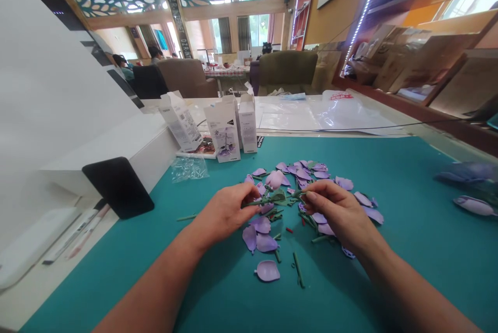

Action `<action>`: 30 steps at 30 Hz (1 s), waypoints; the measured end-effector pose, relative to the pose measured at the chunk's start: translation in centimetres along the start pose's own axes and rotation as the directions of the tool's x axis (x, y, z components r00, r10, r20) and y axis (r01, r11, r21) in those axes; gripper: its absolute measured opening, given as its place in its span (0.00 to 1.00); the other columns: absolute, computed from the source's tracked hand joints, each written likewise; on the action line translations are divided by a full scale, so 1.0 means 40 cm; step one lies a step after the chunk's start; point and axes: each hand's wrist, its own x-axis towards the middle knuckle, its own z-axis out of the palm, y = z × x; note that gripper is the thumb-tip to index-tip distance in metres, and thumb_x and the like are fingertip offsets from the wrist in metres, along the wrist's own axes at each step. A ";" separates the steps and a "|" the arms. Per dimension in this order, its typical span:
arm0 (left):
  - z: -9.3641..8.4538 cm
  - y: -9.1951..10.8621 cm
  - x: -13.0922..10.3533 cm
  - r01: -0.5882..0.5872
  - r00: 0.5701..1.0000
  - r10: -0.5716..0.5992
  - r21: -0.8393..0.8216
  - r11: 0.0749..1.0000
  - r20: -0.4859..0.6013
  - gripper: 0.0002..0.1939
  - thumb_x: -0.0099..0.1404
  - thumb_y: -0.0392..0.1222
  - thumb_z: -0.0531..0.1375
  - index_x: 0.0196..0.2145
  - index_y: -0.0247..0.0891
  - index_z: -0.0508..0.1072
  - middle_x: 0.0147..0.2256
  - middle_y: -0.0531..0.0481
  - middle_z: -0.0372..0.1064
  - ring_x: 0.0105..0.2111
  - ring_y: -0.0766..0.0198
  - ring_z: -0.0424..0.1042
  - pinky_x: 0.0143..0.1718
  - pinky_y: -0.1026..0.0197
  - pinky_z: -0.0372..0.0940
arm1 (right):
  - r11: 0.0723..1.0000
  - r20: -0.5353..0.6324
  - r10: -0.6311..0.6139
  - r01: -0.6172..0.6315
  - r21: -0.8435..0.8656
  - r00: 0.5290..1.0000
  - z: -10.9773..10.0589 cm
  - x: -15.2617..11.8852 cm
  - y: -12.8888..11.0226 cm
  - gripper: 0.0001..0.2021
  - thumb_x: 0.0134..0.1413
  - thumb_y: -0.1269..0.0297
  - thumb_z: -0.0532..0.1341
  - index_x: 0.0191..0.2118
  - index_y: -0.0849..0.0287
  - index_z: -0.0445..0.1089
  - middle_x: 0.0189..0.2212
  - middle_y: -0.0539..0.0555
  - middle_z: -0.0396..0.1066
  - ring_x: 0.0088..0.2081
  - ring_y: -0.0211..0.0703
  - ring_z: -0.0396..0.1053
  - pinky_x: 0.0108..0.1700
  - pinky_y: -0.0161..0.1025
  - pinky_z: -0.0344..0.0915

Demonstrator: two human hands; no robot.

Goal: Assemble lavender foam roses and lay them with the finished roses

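Note:
My left hand point(227, 211) is closed around a green plastic stem point(264, 200) that points right, with a leaf-like green part at its tip. From the other side my right hand point(340, 211) pinches a small green piece point(299, 194) between thumb and fingers. A narrow gap seems to lie between the two parts. Around and under the hands are scattered many purple petals point(266, 242), and a paler cupped bloom point(274, 179) sits just behind the left fingertips. Closer to me lie a single petal point(267, 271) and a loose green stem point(299, 269).
White printed boxes point(223, 133) stand at the back of the green mat point(218, 291), beside a crumpled clear bag point(189, 168). A black tablet-like slab point(119, 188) leans at the left. Blurred purple flower parts point(472, 208) lie far right. People sit in the background.

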 end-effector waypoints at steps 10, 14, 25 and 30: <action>0.003 -0.017 0.006 -0.016 1.000 0.019 0.148 0.989 -0.021 0.05 0.62 0.41 0.57 0.30 0.39 0.67 0.29 0.53 0.68 0.28 0.65 0.65 0.29 0.64 0.56 | 0.992 -0.011 0.078 -0.078 -0.098 0.997 0.008 0.008 -0.012 0.20 0.36 0.46 0.70 0.29 0.58 0.73 0.20 0.49 0.67 0.24 0.37 0.65 0.27 0.35 0.65; 0.010 -0.029 0.012 0.001 1.000 0.002 0.173 0.985 -0.017 0.03 0.62 0.39 0.56 0.30 0.39 0.66 0.30 0.53 0.68 0.29 0.65 0.65 0.29 0.64 0.56 | 0.989 -0.005 0.073 -0.073 -0.132 0.997 0.009 0.011 -0.003 0.18 0.37 0.47 0.69 0.28 0.58 0.72 0.19 0.47 0.66 0.22 0.37 0.64 0.25 0.35 0.62; -0.002 -0.054 0.013 0.033 0.992 -0.067 0.292 0.956 0.107 0.05 0.58 0.38 0.56 0.26 0.40 0.62 0.27 0.55 0.66 0.27 0.64 0.64 0.26 0.63 0.51 | 0.956 0.061 -0.023 0.040 -0.290 0.998 0.036 0.005 0.033 0.09 0.43 0.57 0.64 0.27 0.57 0.71 0.18 0.47 0.63 0.21 0.36 0.59 0.23 0.34 0.55; -0.011 -0.062 0.010 0.056 0.987 -0.098 0.293 0.954 0.131 0.05 0.59 0.38 0.56 0.26 0.40 0.63 0.27 0.55 0.66 0.27 0.64 0.64 0.27 0.63 0.52 | 0.962 0.062 -0.028 0.044 -0.270 0.998 0.053 0.004 0.042 0.09 0.43 0.57 0.64 0.26 0.57 0.71 0.18 0.47 0.66 0.22 0.37 0.61 0.24 0.34 0.58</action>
